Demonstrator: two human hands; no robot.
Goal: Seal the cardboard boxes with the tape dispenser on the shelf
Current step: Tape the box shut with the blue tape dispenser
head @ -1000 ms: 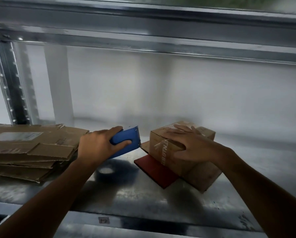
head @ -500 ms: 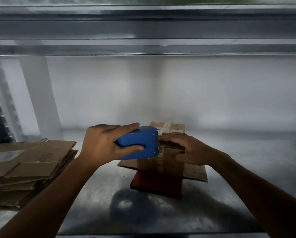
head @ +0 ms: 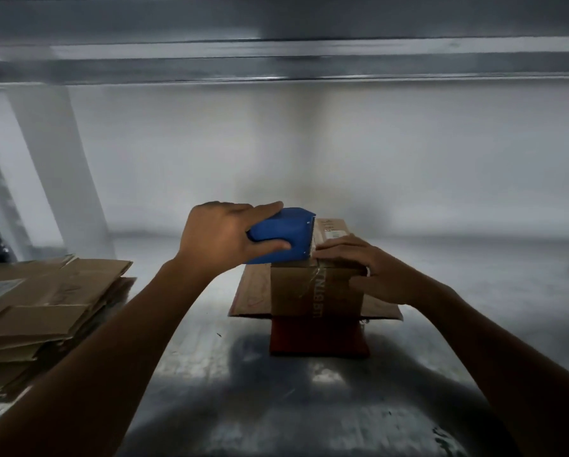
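A small brown cardboard box (head: 313, 291) stands in the middle of the metal shelf (head: 243, 407), on a flat cardboard sheet and a red slab. My left hand (head: 220, 235) grips a blue tape dispenser (head: 284, 235) whose toothed edge meets the box's top near edge. My right hand (head: 359, 265) lies over the top of the box, fingers spread across the lid and down its right side. A strip of clear tape runs down the box's front face.
A stack of flattened cardboard boxes (head: 35, 311) lies at the left of the shelf. The red slab (head: 316, 338) and flat cardboard sheet (head: 253, 295) sit under the box. A shelf beam (head: 276, 57) spans overhead; a white wall closes the back.
The box has been turned square to me. My left hand has brought the dispenser from left of the box onto its top edge, and my right hand stays on the lid.
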